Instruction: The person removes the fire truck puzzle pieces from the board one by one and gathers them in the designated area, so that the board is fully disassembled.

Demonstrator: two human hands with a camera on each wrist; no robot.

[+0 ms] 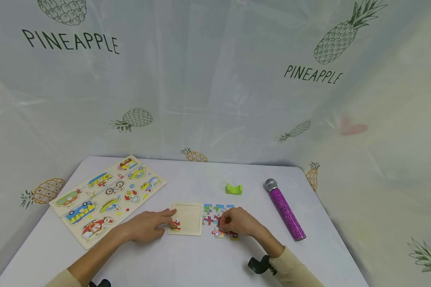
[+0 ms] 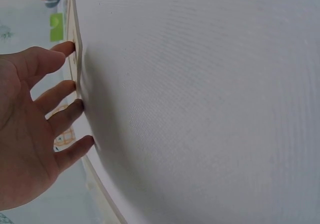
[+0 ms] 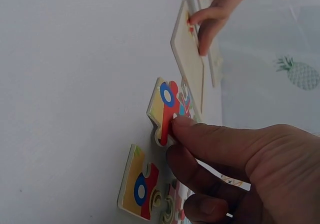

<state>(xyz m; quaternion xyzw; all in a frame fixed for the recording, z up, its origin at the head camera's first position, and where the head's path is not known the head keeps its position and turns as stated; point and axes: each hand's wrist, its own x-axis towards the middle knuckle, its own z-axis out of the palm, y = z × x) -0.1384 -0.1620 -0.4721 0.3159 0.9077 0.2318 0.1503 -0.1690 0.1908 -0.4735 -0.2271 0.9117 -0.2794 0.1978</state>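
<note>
The left hand point(image 1: 147, 226) lies over the left side of a shallow wooden puzzle tray point(image 1: 192, 220), fingers spread. Its index fingertip presses a small red-and-yellow jigsaw piece point(image 1: 177, 226) in the tray's lower left corner. In the left wrist view the fingers point(image 2: 67, 118) reach toward the tray's edge. My right hand point(image 1: 238, 221) is over the loose pieces right of the tray. Thumb and index finger pinch a jigsaw piece point(image 3: 164, 100) with a blue-ringed wheel on red and yellow. Another wheel piece point(image 3: 140, 186) lies beside it. The right hand partly hides the other loose pieces point(image 1: 208, 219).
A large vehicle puzzle board point(image 1: 109, 195) lies at an angle on the left of the white table point(image 1: 186, 263). Behind the loose pieces stands a green curved block point(image 1: 234, 189). A glittery purple microphone point(image 1: 286, 211) lies to the right. Pineapple-print cloth hangs behind the table.
</note>
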